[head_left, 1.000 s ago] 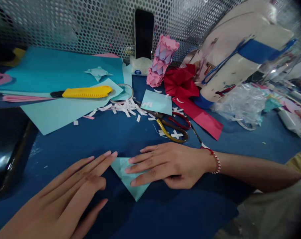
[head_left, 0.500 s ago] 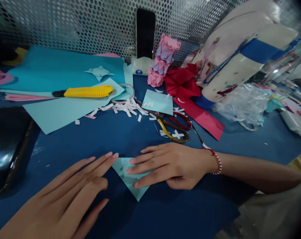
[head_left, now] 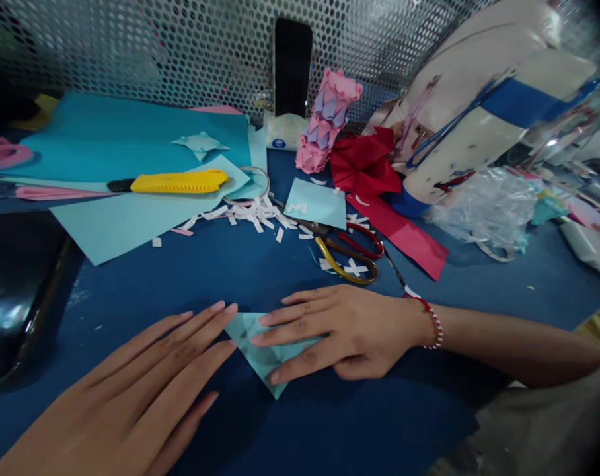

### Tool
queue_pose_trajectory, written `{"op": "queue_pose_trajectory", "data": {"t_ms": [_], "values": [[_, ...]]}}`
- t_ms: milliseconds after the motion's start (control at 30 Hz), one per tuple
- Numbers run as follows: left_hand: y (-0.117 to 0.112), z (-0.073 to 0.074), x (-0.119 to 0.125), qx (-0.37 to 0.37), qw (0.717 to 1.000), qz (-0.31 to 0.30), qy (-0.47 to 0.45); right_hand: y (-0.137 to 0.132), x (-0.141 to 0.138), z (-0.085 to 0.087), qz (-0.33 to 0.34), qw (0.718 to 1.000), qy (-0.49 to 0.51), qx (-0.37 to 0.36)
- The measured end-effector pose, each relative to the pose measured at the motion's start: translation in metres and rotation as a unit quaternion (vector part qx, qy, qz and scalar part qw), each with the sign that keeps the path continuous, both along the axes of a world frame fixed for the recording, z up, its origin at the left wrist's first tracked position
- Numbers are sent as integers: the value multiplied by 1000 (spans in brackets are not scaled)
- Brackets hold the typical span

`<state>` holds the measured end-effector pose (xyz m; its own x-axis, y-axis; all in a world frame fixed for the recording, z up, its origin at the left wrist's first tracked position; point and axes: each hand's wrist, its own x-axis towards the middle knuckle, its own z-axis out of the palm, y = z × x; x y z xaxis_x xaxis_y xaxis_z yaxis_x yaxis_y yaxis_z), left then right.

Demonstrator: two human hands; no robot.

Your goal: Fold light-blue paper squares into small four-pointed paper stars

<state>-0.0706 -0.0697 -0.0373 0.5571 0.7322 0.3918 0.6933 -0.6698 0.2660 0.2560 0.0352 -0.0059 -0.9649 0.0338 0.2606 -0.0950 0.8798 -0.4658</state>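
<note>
A light blue sheet of origami paper (head_left: 250, 338), folded into a triangle, lies flat on the blue tabletop (head_left: 191, 277) with one corner pointing toward me. My right hand (head_left: 339, 334) rests on it with spread fingers, covering its right part. At its left corner, the fingertips of my left hand (head_left: 156, 380) touch the paper's edge; that hand is stretched out, palm down. Beyond my right hand lie scissors (head_left: 337, 261) with red and yellow handles, and a light blue paper square (head_left: 316, 203) partly covers their blades.
A yellow cutter (head_left: 178, 182) lies on blue sheets at the back left. White paper scraps (head_left: 258, 213) are scattered mid-table. A dark tablet-like device (head_left: 20, 291) is at the left. A phone (head_left: 293, 69), pink-purple paper model (head_left: 324, 122), red folded paper (head_left: 364, 162) and bottle (head_left: 488, 125) stand behind.
My left index finger has straightened, its tip coming to the paper's left edge. My right index fingertip has shifted slightly toward the near corner. The paper has stayed in place.
</note>
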Motion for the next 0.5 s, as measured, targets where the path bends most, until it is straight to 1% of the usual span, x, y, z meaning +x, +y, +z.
{"op": "queue_pose_trajectory", "data": {"t_ms": [267, 400, 500], "values": [[1, 2, 1, 5, 1000, -12, 8, -1, 0, -2, 6, 1000, -9, 8], [2, 2, 1, 1, 1000, -14, -5, 0, 0, -2, 6, 1000, -8, 7], [2, 2, -1, 5, 1000, -18, 3, 0, 1, -1, 8, 1000, -20, 12]]}}
